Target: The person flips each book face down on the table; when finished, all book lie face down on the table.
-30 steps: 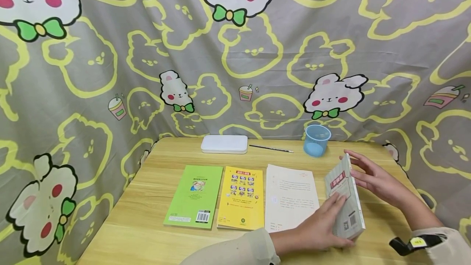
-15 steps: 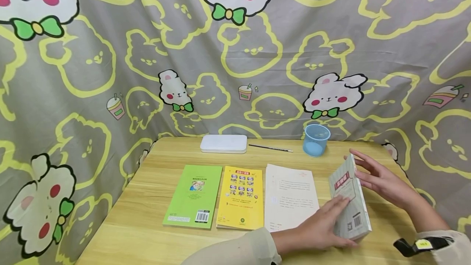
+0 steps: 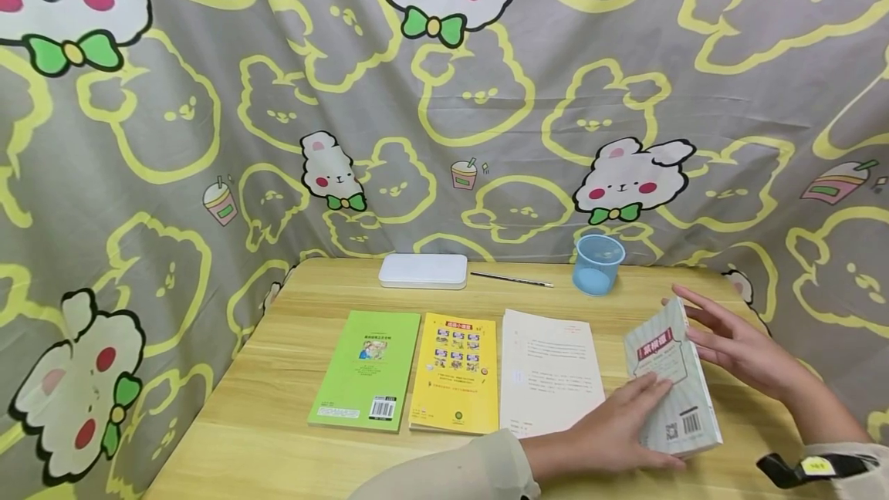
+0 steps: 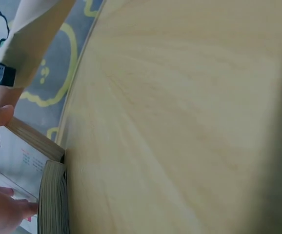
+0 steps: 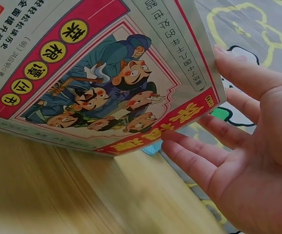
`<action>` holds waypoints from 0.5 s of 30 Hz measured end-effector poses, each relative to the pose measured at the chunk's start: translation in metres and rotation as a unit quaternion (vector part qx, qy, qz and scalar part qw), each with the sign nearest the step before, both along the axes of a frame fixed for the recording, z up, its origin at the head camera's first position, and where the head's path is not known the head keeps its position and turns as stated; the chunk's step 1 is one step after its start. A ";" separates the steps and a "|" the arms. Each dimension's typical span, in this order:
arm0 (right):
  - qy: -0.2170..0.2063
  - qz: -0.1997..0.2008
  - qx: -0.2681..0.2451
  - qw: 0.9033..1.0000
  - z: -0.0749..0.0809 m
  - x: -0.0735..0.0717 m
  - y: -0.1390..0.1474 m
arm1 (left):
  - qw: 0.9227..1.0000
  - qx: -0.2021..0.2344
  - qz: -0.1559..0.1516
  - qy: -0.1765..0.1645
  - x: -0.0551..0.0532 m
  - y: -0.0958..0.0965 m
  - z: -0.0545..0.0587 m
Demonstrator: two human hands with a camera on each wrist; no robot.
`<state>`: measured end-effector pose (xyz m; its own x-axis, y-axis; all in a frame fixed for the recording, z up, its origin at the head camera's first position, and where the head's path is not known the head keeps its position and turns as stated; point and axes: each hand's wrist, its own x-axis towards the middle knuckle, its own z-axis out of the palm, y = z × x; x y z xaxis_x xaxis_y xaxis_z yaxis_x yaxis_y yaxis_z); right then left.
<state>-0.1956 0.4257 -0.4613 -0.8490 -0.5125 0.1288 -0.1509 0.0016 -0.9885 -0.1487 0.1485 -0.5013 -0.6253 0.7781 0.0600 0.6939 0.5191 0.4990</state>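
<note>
My left hand (image 3: pixel 614 427) grips a pale grey-green book (image 3: pixel 684 400) by its near left side, thumb along the bottom edge and fingers on the back cover. The book is raised and tilted, with its barcode side facing up and left. Fingers of my right hand (image 3: pixel 739 349) lie nearly straight against its top right edge. In the right wrist view, the illustrated front cover (image 5: pixel 92 87) faces that camera, and my right hand (image 5: pixel 248 156) has its fingertips at the cover's edge. The left wrist view shows my left fingers (image 4: pixel 4 207) beside thick page blocks (image 4: pixel 53 195).
Left of the held book lie a white printed booklet (image 3: pixel 549 361), a yellow book (image 3: pixel 454 376) and a green book (image 3: pixel 368 369) in a row. Behind them are a white case (image 3: pixel 424 271), a pencil (image 3: pixel 512 280) and a blue cup (image 3: pixel 598 265). A patterned curtain (image 3: pixel 417 114) surrounds the wooden table (image 3: pixel 257 376).
Both hands and the book have shifted to the right. The book has tipped over further, so more of its back cover shows. The other books stay where they were.
</note>
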 end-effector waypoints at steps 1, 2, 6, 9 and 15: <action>-0.004 0.004 -0.007 1.000 -0.001 0.000 0.002 | 1.000 -0.002 -0.001 0.000 0.000 0.001 0.000; -0.008 0.006 -0.012 1.000 -0.001 0.001 0.003 | 1.000 -0.003 0.000 0.000 0.000 0.001 0.000; -0.018 0.024 -0.036 0.999 -0.004 0.001 0.009 | 1.000 -0.009 0.002 -0.004 0.001 0.004 -0.001; -0.029 0.035 -0.054 0.997 -0.006 0.003 0.013 | 1.000 -0.011 0.004 -0.002 0.001 0.006 0.000; -0.042 0.043 -0.077 0.995 -0.008 0.004 0.017 | 1.000 -0.016 -0.001 0.017 0.001 0.008 0.000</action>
<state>-0.1915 0.4426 -0.4697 -0.8139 -0.5635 0.1415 -0.0602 -0.1605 -0.9852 -0.1480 0.1566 -0.5013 -0.6218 0.7811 0.0563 0.7113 0.5333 0.4578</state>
